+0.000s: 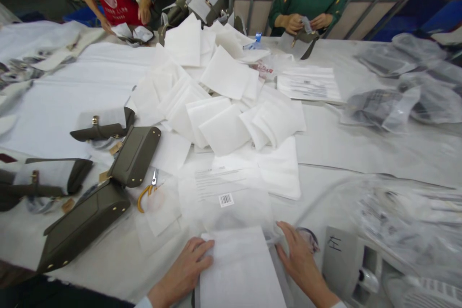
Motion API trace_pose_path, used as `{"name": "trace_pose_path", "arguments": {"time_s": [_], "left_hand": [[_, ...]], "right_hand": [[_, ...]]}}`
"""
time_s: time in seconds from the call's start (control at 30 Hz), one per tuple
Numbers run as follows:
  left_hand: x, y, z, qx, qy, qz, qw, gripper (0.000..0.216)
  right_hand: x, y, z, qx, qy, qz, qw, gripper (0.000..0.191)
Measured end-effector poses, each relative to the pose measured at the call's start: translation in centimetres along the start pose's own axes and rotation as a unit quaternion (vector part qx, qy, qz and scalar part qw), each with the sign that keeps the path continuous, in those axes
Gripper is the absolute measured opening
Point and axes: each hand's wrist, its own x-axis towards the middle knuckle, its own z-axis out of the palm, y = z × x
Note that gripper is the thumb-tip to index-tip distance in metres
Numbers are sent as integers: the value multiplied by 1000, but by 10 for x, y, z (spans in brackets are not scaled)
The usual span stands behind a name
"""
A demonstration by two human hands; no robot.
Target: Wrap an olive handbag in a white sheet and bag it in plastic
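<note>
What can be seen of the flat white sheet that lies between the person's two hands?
It is a flat white sheet, matt, like non-woven cloth. It lies flat on the table, close to the person. The left hand rests its fingers on its left edge; the right hand lies at its right edge. Its far end meets a clear plastic bag with a barcode label.

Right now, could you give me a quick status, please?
Left hand open on white pouch; right hand open at its right edge. Clear barcoded bag just behind. Scissors, handbag at left.
</note>
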Motion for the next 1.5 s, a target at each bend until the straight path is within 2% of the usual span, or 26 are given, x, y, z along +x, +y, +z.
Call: {"name": "trace_pose_path", "arguments": {"time_s": [0.07, 0.17, 0.23, 0.3, 0.37, 0.47, 0.5, 0.57, 0.67, 0.8, 0.9, 1.1, 1.2, 1.27, 1.37, 1.43, 1.5], "left_hand": [[-7, -3, 8, 6, 25, -28, 999, 56], [-17, -11, 22, 20, 103, -116, 988, 65], [-20, -15, 29, 10, 160, -176, 971, 54], [-24, -16, 34, -27, 192, -217, 957, 42], [-30, -11, 37, -71, 197, -214, 954, 36], [-43, 2, 43, -131, 155, -153, 967, 30], [-47, 6, 46, -147, 145, -153, 966, 30], [-51, 12, 53, -180, 141, -198, 953, 30], [-44, 13, 61, -213, 175, -290, 917, 28], [-23, 5, 60, -259, 203, -328, 885, 19], [-12, 3, 59, -330, 201, -384, 839, 4], [4, 7, 65, -448, 230, -508, 699, 32], [12, 6, 61, -470, 225, -541, 659, 49], [15, 6, 59, -467, 214, -548, 660, 53], [12, 8, 61, -459, 181, -549, 675, 54], [8, 10, 65, -450, 164, -546, 687, 56], [6, 11, 66, -431, 165, -555, 692, 55]], "right_hand": [[6, 10, 14, 42, -43, -17, 998, 38], [10, 12, 32, 60, -49, 4, 997, 36], [8, 10, 36, 60, -37, 26, 997, 37], [-1, 9, 36, 57, -26, 48, 997, 38], [-16, 10, 32, 52, -20, 66, 996, 40], [-42, 14, 23, 56, -27, 84, 995, 40], [-48, 16, 20, 66, -35, 89, 993, 39], [-54, 16, 15, 96, -50, 114, 988, 38], [-45, 9, 9, 170, -78, 181, 966, 37], [-23, -4, 2, 310, -100, 221, 919, 34], [-17, -9, -1, 359, -106, 244, 895, 32], [-12, -8, 7, 358, -120, 304, 875, 31], [-12, -5, 19, 349, -107, 322, 874, 31], [-15, -3, 24, 357, -91, 337, 866, 35], [-21, -1, 25, 367, -90, 355, 855, 50], [-25, -1, 22, 334, -82, 347, 873, 55], [-27, -1, 20, 276, -66, 324, 902, 54]]}}
